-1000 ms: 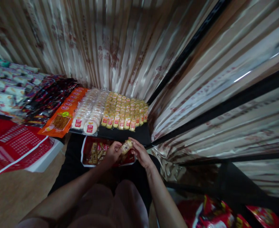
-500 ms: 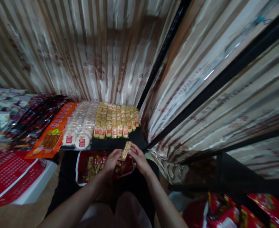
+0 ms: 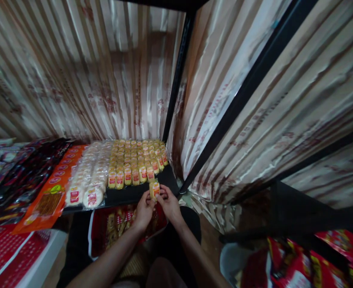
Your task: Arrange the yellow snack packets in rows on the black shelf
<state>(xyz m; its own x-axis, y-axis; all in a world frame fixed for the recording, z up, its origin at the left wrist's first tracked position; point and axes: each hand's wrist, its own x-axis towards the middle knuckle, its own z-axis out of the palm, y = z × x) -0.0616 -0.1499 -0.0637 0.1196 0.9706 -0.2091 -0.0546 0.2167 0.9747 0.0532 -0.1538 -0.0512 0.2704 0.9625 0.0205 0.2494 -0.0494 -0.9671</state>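
Note:
A small yellow snack packet with a red and white label is held upright between my two hands. My left hand pinches it from the left, and my right hand grips its right side with thumb and fingers. Just beyond, rows of matching yellow packets stand on the black shelf. Below my hands, a red basket with a white rim rests at my lap, with more wrapped packets lying loose inside it.
Left of the rows lie clear-wrapped round white crackers, an orange snack bag and dark packets. A second red basket sits lower left. Black metal posts rise before the curtain. Red bags lie lower right.
The packet has been turned, so its labelled face now shows instead of its plain golden side. Both hands still hold it. The view has tilted and shifted.

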